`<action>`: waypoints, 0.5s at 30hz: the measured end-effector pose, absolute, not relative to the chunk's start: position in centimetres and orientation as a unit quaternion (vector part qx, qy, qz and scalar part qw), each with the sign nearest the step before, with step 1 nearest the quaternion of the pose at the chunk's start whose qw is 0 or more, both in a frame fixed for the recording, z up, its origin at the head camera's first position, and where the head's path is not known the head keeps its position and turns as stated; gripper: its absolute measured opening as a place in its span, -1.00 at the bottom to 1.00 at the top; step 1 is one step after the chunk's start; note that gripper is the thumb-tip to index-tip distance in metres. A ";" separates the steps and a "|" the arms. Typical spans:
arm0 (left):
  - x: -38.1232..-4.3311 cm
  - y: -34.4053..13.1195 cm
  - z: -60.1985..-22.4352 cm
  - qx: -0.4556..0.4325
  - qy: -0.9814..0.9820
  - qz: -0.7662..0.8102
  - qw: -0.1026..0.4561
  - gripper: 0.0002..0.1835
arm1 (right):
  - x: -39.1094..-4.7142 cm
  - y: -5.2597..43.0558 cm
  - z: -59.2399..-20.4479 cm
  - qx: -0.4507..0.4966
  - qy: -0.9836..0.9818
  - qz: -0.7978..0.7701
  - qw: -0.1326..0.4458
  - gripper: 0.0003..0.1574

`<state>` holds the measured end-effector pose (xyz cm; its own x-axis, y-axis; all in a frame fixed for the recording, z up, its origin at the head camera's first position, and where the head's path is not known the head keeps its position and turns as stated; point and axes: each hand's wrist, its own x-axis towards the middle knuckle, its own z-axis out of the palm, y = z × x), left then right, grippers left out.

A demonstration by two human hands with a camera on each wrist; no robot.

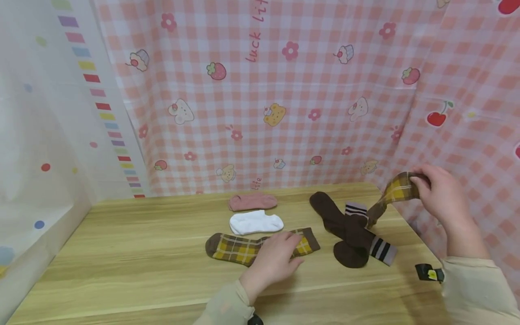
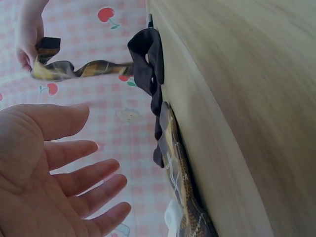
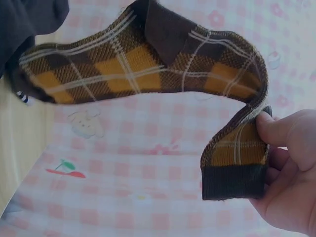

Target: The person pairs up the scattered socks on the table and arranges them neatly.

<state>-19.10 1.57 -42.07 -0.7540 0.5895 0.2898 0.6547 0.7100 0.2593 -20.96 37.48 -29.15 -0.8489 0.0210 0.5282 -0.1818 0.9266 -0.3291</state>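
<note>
My right hand (image 1: 443,194) pinches a yellow-and-brown plaid sock (image 3: 138,69) near its dark cuff, at the right of the table. The sock hangs in a bend from the fingers, its toe end reaching down to a pile of dark brown socks (image 1: 351,234) with striped cuffs. Over a second plaid sock (image 1: 235,248), which lies flat on the table, my left hand (image 1: 274,259) hovers. In the left wrist view its fingers (image 2: 94,180) are spread and hold nothing. A white ankle sock (image 1: 256,222) and a pink ankle sock (image 1: 253,201) lie in a column behind the flat plaid one.
The wooden table (image 1: 134,253) meets a pink checked curtain (image 1: 243,135) at its back and right. A white dotted curtain (image 1: 40,158) hangs at the left. A small black device (image 1: 428,272) sits beside the right sleeve.
</note>
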 end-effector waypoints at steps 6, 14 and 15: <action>-19.4 2.2 -41.7 -0.340 -0.917 -0.189 0.087 -0.48 | -20.3 36.0 -28.5 0.075 -0.936 0.199 0.281 -0.79; -19.7 2.3 -41.2 -0.328 -0.915 -0.215 0.091 -0.48 | -20.0 33.3 -28.5 0.146 -0.917 0.218 0.299 -0.83; -19.7 2.2 -41.2 -0.326 -0.915 -0.219 0.089 -0.48 | -20.0 32.9 -28.5 0.156 -0.916 0.219 0.297 -0.84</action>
<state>-19.74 2.22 -41.18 -0.7714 0.5586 0.3050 0.6361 0.6916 0.3422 -20.02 32.95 -28.53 -0.7742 -0.1560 0.6134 -0.4165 0.8553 -0.3083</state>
